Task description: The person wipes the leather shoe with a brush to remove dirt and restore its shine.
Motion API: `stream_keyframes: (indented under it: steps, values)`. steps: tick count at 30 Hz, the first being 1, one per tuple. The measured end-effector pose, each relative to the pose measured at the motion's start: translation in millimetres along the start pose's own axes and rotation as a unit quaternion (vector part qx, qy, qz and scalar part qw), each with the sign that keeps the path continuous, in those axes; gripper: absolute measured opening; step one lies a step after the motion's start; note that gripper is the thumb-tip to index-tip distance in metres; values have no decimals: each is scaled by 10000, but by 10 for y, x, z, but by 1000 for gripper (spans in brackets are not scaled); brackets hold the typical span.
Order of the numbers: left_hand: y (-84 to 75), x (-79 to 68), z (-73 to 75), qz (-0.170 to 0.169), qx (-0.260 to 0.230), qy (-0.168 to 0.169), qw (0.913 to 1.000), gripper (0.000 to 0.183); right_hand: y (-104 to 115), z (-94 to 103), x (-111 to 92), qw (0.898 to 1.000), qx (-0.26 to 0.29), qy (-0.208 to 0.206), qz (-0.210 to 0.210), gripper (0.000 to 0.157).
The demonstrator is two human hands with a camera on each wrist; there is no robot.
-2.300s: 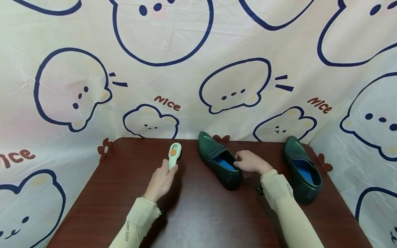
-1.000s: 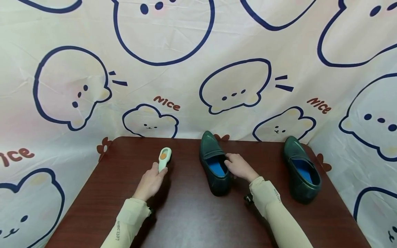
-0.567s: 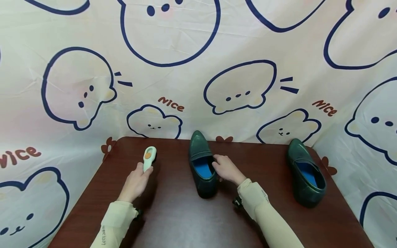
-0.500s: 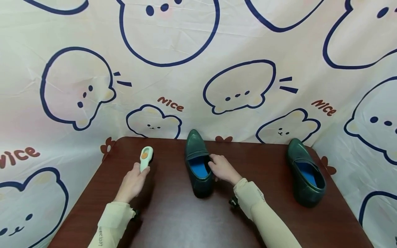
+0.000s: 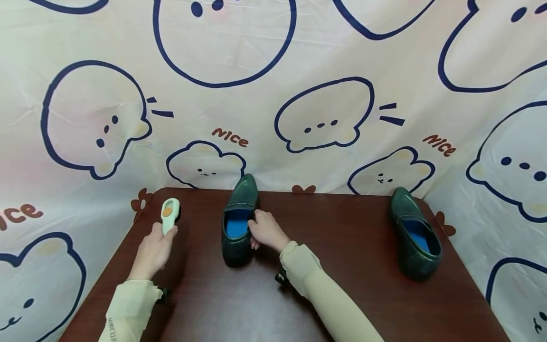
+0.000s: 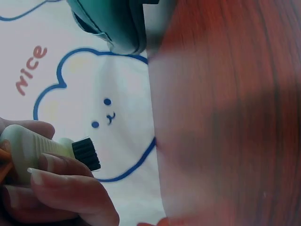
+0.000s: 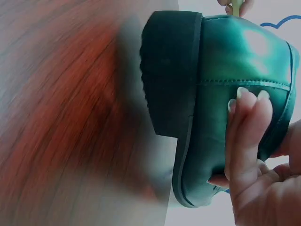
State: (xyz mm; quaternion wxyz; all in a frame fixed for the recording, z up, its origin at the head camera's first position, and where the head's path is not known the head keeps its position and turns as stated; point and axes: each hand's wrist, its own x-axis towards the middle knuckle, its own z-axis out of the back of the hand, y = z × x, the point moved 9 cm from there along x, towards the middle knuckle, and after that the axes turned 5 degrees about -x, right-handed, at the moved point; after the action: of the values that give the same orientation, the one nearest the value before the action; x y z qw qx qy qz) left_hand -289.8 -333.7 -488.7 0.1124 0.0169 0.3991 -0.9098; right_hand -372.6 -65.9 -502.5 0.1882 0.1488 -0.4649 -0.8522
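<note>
My left hand (image 5: 151, 251) grips a small pale-green brush (image 5: 170, 213) with an orange button, its head pointing away from me. In the left wrist view, short black bristles (image 6: 86, 154) stick out past the fingers. My right hand (image 5: 267, 230) holds a dark green loafer (image 5: 243, 192) with a blue insole by its right side, thumb hooked at the opening. The right wrist view shows several fingers (image 7: 247, 122) against the loafer's outer side and its black heel (image 7: 170, 70) raised off the table. A gap separates brush and loafer.
A matching green loafer (image 5: 403, 204) stands at the right end of the brown table (image 5: 342, 266). A pale cloth backdrop (image 5: 256, 109) with blue bear outlines and "Nice" lettering hangs behind the table and along its sides.
Both hands have moved left, carrying the brush and the held loafer with them. The loafer's toe has swung from pointing left to nearly straight away. The other loafer has stayed put.
</note>
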Motion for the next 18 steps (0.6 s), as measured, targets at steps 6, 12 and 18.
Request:
stream_keyframes:
  steps: [6,12,18]
  values:
    - [158,-8,67,116,-6,67,9999,67,102,-182,35,9999,-113,-94,-1,39]
    - [282,-10,42,288,-11,183,9994,70,150,-314,49,10000,15,-83,-19,37]
    - [417,-18,-9,508,106,318,9981,70,122,-393,75,9995,217,-75,-199,29]
